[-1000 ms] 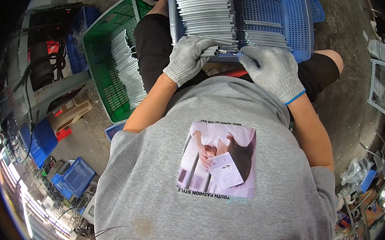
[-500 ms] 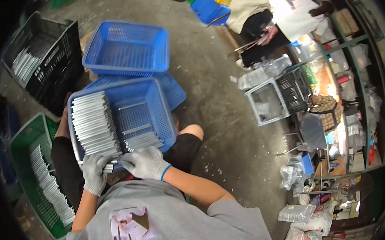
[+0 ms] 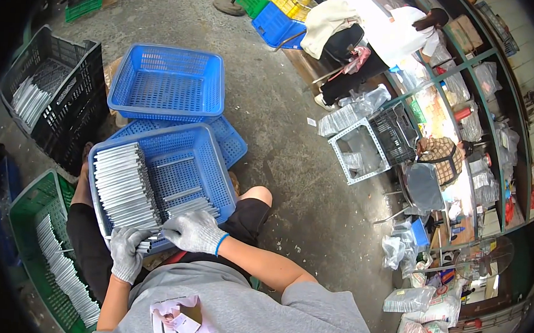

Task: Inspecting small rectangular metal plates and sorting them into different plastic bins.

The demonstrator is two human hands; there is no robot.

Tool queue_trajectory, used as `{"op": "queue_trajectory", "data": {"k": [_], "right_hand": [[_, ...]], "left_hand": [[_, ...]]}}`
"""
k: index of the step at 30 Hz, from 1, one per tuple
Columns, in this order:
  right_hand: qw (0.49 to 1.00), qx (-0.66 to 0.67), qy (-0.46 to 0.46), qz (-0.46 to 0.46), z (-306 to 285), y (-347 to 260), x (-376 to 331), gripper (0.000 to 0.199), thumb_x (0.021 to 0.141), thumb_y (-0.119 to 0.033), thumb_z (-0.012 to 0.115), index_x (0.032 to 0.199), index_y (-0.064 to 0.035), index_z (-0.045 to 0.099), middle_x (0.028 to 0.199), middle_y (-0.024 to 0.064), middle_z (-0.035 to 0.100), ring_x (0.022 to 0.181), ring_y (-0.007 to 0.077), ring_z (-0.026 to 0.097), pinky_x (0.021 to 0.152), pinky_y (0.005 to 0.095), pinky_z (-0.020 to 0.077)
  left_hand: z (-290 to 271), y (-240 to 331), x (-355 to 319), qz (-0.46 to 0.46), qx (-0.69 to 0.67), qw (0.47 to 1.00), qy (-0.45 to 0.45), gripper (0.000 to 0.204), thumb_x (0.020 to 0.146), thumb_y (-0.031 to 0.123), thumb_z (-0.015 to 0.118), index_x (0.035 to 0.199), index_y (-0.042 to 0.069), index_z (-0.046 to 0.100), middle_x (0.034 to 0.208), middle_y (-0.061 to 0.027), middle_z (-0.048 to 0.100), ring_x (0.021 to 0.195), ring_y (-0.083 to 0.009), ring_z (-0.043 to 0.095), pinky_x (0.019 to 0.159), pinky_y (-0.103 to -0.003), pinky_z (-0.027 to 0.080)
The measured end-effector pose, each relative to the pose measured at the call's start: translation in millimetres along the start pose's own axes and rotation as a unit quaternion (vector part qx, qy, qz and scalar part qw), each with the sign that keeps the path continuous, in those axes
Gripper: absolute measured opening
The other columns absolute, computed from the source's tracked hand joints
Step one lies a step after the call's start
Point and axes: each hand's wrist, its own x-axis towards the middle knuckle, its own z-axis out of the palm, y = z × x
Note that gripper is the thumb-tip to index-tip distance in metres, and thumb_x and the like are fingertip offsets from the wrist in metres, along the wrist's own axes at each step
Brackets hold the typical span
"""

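Observation:
In my lap region a blue plastic basket [image 3: 219, 174] holds a thick stack of silvery metal tubes [image 3: 120, 184] on its left side. A smaller loose group of tubes [image 3: 193, 207] lies at its near right. Over the near edge, my left hand [image 3: 126, 254], in a grey-white glove, is closed around a few short tubes [image 3: 144, 244], whose ends stick out to the right. My right hand [image 3: 195, 231], gloved too, has its fingers bent together beside those ends. Whether a tube sits in its fingertips is hidden.
Another blue basket [image 3: 166, 109] stands just beyond. At left are a black crate [image 3: 66, 112] and a green crate [image 3: 26, 202], both with tubes inside. Two people [image 3: 406, 31] sit along a cluttered bench at right, near an upturned-looking grey frame [image 3: 359, 153].
The whole view has shifted a little, so the baskets appear lower. Both hands stay together at the basket's near edge, and the left keeps its hold on the tubes.

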Motion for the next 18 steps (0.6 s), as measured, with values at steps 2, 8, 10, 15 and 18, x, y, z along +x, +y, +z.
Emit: {"op": "queue_trajectory", "data": {"k": [2,8,10,15,18], "right_hand": [[1.0,0.006,0.008,0.002,1,0,1,0.028,0.091,-0.033,0.059,0.078,-0.013,0.073,0.078,0.0129,0.075,0.07,0.0419,0.068,0.062,0.0517,0.0519],[0.997,0.017,-0.07,0.015,8,-1,-3,0.028,0.092,-0.036,0.06,0.082,-0.0145,0.075,0.081,0.0119,0.076,0.072,0.0413,0.069,0.063,0.0511,0.0532],[0.995,0.047,-0.076,0.032,14,8,-1,0.027,0.092,-0.036,0.061,0.087,-0.0155,0.076,0.084,0.0104,0.077,0.072,0.041,0.07,0.064,0.0502,0.054],[0.997,-0.011,-0.03,0.072,24,14,-1,0.028,0.094,-0.038,0.06,0.087,-0.0153,0.076,0.082,0.0101,0.077,0.071,0.0416,0.07,0.064,0.0501,0.0544],[0.995,-0.036,-0.024,0.094,26,16,-2,0.03,0.094,-0.039,0.059,0.086,-0.0149,0.076,0.082,0.0107,0.077,0.072,0.0416,0.07,0.065,0.0505,0.0547]], "left_hand": [[-2,0,1,-0.004,-0.001,1.0,-0.005,0.024,0.078,0.015,0.064,0.099,0.014,0.075,0.091,-0.0038,0.073,0.082,-0.0274,0.061,0.088,-0.04,0.045],[-2,1,2,0.015,0.032,0.999,0.009,0.026,0.077,0.015,0.065,0.1,0.015,0.075,0.092,-0.0045,0.072,0.082,-0.0281,0.062,0.088,-0.04,0.045],[-1,0,2,0.027,0.047,0.999,0.002,0.025,0.078,0.014,0.064,0.101,0.016,0.075,0.091,-0.0047,0.072,0.083,-0.0285,0.063,0.087,-0.039,0.046],[31,-34,-7,-0.01,0.081,0.996,-0.038,0.025,0.08,0.012,0.065,0.102,0.017,0.075,0.093,-0.005,0.073,0.087,-0.0291,0.065,0.085,-0.039,0.048],[55,-51,-9,-0.054,0.164,0.98,-0.1,0.024,0.083,0.012,0.066,0.105,0.017,0.075,0.102,-0.0043,0.074,0.092,-0.0305,0.068,0.084,-0.04,0.052]]}}
